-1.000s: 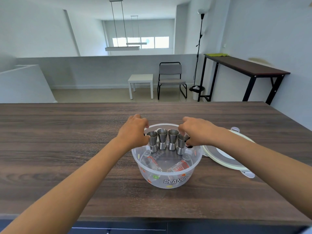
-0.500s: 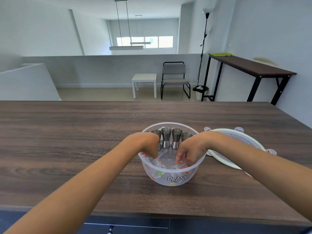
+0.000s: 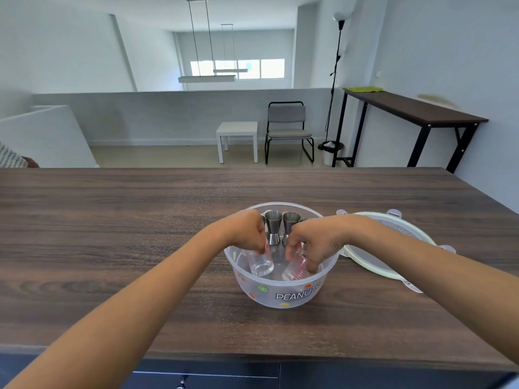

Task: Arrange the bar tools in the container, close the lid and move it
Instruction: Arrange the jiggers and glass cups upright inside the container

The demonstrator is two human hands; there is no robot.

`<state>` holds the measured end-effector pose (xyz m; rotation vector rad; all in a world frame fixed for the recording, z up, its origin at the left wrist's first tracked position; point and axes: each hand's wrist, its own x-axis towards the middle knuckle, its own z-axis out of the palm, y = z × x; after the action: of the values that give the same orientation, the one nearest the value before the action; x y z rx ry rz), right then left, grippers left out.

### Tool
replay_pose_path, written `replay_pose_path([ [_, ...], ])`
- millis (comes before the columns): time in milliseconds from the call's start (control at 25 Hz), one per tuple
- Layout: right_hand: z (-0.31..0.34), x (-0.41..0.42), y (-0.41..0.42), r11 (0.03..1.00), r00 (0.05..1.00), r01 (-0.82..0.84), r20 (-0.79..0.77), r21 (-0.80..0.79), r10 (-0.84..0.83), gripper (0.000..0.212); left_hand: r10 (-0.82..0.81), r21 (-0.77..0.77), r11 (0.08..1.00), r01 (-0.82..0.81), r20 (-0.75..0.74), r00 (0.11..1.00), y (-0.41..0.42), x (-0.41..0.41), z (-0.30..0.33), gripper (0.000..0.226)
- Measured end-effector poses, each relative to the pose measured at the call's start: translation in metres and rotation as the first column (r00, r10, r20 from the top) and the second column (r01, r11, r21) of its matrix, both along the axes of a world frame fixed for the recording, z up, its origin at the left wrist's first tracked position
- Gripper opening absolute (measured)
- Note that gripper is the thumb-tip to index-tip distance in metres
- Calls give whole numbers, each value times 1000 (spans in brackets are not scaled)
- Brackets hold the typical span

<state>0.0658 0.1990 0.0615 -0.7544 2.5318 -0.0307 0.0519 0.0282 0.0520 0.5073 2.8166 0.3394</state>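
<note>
Head view: I am dipping my left hand [image 3: 248,234] into the clear round plastic container [image 3: 280,287], pinching a clear shot glass [image 3: 261,261]; my right hand [image 3: 311,244] is pinching a red-marked measuring glass [image 3: 296,269]. Both glasses could clink or topple the steel jiggers [image 3: 273,227] at the far side. At right, the pale-rimmed lid [image 3: 373,265] is lying off.

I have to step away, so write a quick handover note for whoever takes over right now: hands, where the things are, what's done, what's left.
Left hand: inside the container, gripping a clear glass.
Right hand: inside too, gripping the measuring glass with red marks.
Steel jiggers stand upright along the far wall.
Lid lies on the table, right of the container.
Done: all tools are inside.
Left: settle both glasses, close the lid, move the container.
</note>
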Motion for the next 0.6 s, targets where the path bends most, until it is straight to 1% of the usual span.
replay_pose_path([
  [120,-1,-3,0,998,990,19,-139,-63,-27,49,-25,59,998,31,-106,994,2,3,-4,17],
  [240,-7,-5,0,997,963,-7,-270,-82,-16,44,-70,69,994,83,-170,983,2,7,-9,16],
  [440,-13,-4,-2,998,929,-26,-370,-59,3,29,-83,11,996,89,-263,961,1,5,-16,19],
  [600,-22,-2,0,998,915,-40,-404,-39,20,21,-90,-5,996,93,-318,944,0,4,-22,21],
])
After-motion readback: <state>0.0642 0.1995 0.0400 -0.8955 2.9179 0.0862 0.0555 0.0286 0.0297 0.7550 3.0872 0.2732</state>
